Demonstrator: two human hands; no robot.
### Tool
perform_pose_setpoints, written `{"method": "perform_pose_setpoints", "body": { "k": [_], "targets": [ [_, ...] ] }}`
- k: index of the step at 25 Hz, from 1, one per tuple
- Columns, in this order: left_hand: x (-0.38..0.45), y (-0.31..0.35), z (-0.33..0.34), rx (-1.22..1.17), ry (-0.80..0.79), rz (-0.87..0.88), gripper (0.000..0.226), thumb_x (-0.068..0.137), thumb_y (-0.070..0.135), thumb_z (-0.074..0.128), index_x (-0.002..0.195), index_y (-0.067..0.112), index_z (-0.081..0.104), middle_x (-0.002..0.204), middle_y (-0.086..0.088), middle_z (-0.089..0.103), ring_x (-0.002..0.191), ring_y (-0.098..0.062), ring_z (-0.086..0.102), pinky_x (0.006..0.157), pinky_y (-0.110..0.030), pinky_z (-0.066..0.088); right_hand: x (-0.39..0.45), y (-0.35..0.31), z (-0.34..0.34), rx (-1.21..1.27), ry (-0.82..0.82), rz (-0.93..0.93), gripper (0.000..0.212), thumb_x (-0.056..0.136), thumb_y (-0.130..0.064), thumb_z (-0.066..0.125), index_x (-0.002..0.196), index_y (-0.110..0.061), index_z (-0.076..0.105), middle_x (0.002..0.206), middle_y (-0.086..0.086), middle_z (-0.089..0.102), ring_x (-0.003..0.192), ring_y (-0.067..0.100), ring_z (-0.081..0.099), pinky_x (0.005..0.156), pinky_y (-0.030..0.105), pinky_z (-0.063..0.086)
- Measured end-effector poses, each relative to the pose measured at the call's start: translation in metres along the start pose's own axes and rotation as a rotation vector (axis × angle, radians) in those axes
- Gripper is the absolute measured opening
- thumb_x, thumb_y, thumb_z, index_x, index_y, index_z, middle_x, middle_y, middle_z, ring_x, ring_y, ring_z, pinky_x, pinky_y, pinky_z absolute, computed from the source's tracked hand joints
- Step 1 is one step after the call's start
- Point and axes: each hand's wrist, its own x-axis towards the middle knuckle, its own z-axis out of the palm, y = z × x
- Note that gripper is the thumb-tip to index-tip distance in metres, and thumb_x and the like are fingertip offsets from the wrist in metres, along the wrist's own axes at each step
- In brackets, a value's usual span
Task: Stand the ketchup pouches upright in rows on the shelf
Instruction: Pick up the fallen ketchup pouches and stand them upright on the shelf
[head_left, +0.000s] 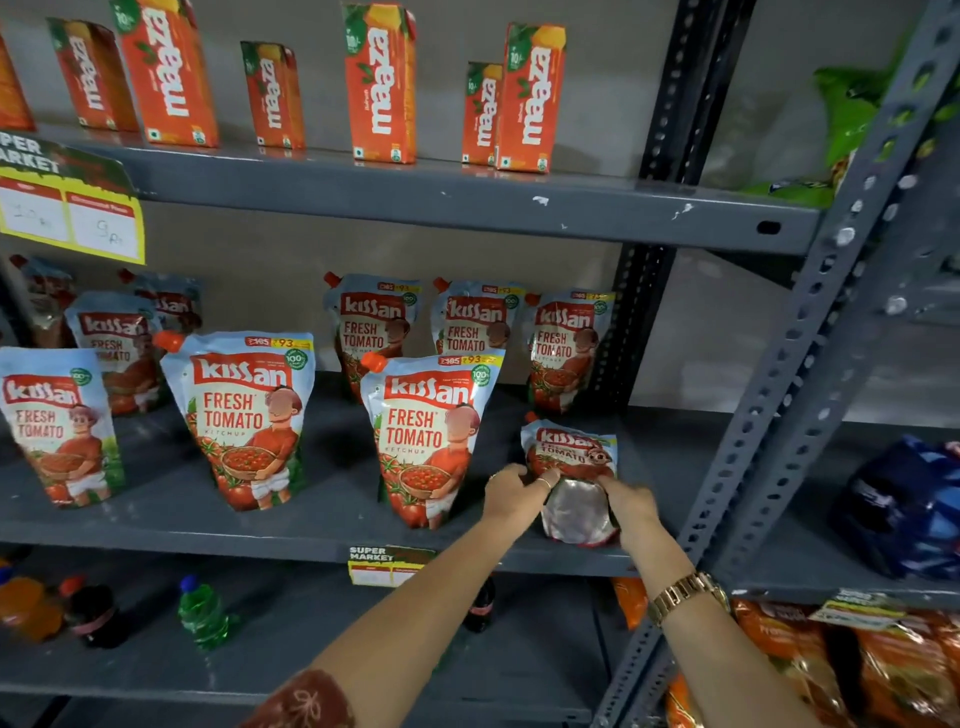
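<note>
Both hands are on one ketchup pouch (574, 483) at the right end of the middle shelf (260, 525). The left hand (511, 496) grips its left side with fingers curled over the printed face, a ring on one finger. The right hand (626, 499) clasps the right side, thumb on the silvery bottom gusset, which faces the camera. A gold watch (685, 595) sits on the right wrist. The pouch is tipped backward, its base toward the shelf's front edge and its red-capped top leaning away, so it is not yet upright.

Just left of the left hand stands an upright pouch (428, 436), touching or nearly touching the knuckles. Farther left along the front stand two more pouches (244, 415) and (49, 421). Beyond the hands, against the back wall, three pouches (475, 322) stand in a row, the rightmost directly behind the held pouch. More pouches stand at the back far left, blurred.

Above the hands, the upper shelf carries orange juice cartons (382, 83). Below the forearms, the lower shelf holds drink bottles (202, 610). A price tag (387, 564) hangs on the shelf edge beneath the left forearm. Right of the right hand rises a perforated grey upright (810, 312).
</note>
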Motion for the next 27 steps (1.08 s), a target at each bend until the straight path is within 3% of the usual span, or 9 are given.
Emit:
{"method": "perform_pose_setpoints", "body": {
  "k": [4, 7, 9, 13, 16, 18, 21, 24, 27],
  "targets": [
    [0.003, 0.011, -0.002, -0.251, -0.182, -0.287, 0.047, 0.078, 0.03, 0.062, 0.118, 0.011, 0.048, 0.123, -0.013, 0.055, 0.101, -0.027, 0.055, 0.07, -0.036, 0.052, 0.004, 0.0, -0.008, -0.023, -0.073, 0.078, 0.025, 0.076, -0.011, 0.067, 0.094, 0.005, 0.06, 0.092, 0.021, 0.064, 0.084, 0.034, 0.062, 0.079, 0.04, 0.051],
    [0.005, 0.01, -0.02, -0.077, -0.406, -0.392, 0.05, 0.067, 0.03, 0.065, 0.113, 0.018, 0.047, 0.113, -0.008, 0.054, 0.096, -0.024, 0.056, 0.061, -0.033, 0.05, 0.001, -0.003, -0.016, -0.145, -0.158, 0.181, 0.019, 0.068, -0.012, 0.067, 0.083, -0.001, 0.062, 0.08, 0.016, 0.065, 0.075, 0.032, 0.062, 0.067, 0.036, 0.054],
    [0.005, 0.006, -0.022, -0.028, -0.436, -0.411, 0.044, 0.068, 0.03, 0.066, 0.106, 0.019, 0.047, 0.106, -0.008, 0.054, 0.089, -0.024, 0.058, 0.061, -0.035, 0.053, 0.001, -0.003, -0.018, -0.176, -0.193, 0.222, 0.019, 0.072, -0.016, 0.067, 0.084, -0.003, 0.061, 0.081, 0.015, 0.066, 0.075, 0.031, 0.062, 0.061, 0.035, 0.052],
    [0.008, -0.002, -0.004, -0.11, -0.207, -0.327, 0.026, 0.078, 0.012, 0.061, 0.104, 0.009, 0.055, 0.092, -0.008, 0.061, 0.08, -0.022, 0.058, 0.066, -0.034, 0.052, 0.002, -0.003, -0.011, -0.182, -0.144, 0.14, 0.019, 0.079, -0.004, 0.063, 0.096, 0.004, 0.06, 0.096, 0.023, 0.067, 0.093, 0.038, 0.065, 0.088, 0.047, 0.053],
    [0.007, 0.002, 0.002, -0.098, -0.133, -0.244, 0.025, 0.076, 0.002, 0.059, 0.101, 0.005, 0.063, 0.099, -0.008, 0.064, 0.093, -0.022, 0.055, 0.076, -0.031, 0.044, -0.001, -0.005, -0.009, -0.133, -0.054, 0.069, 0.003, 0.082, 0.004, 0.056, 0.083, 0.004, 0.059, 0.074, 0.021, 0.066, 0.066, 0.034, 0.065, 0.068, 0.044, 0.055],
    [0.007, 0.008, 0.003, -0.12, -0.126, -0.154, 0.027, 0.077, -0.002, 0.058, 0.102, 0.005, 0.065, 0.106, -0.01, 0.066, 0.1, -0.022, 0.057, 0.081, -0.03, 0.045, -0.003, -0.009, -0.008, -0.045, 0.013, -0.033, 0.011, 0.085, -0.001, 0.054, 0.076, -0.004, 0.061, 0.066, 0.016, 0.065, 0.057, 0.031, 0.064, 0.06, 0.04, 0.054],
    [0.006, 0.026, 0.007, -0.171, -0.106, 0.042, 0.033, 0.08, -0.005, 0.056, 0.108, 0.01, 0.061, 0.114, -0.011, 0.064, 0.105, -0.019, 0.057, 0.082, -0.029, 0.046, -0.009, -0.016, -0.006, 0.049, 0.128, -0.254, 0.015, 0.087, -0.006, 0.054, 0.081, -0.015, 0.065, 0.087, 0.012, 0.07, 0.072, 0.028, 0.066, 0.064, 0.039, 0.055],
    [0.007, 0.035, 0.017, -0.18, -0.084, 0.192, 0.04, 0.083, -0.007, 0.051, 0.118, 0.013, 0.054, 0.128, -0.011, 0.055, 0.116, -0.021, 0.054, 0.09, -0.03, 0.048, -0.017, -0.016, -0.007, 0.052, 0.297, -0.52, 0.022, 0.087, 0.0, 0.05, 0.102, -0.012, 0.062, 0.102, 0.011, 0.068, 0.095, 0.025, 0.064, 0.08, 0.034, 0.051],
    [0.005, 0.018, 0.027, -0.131, -0.165, 0.188, 0.048, 0.086, -0.005, 0.049, 0.127, 0.018, 0.046, 0.141, -0.008, 0.045, 0.128, -0.024, 0.045, 0.095, -0.029, 0.042, -0.018, 0.002, -0.008, 0.022, 0.381, -0.565, 0.039, 0.091, -0.006, 0.046, 0.128, -0.015, 0.047, 0.119, 0.014, 0.062, 0.107, 0.025, 0.057, 0.09, 0.034, 0.044]
  ]
}}
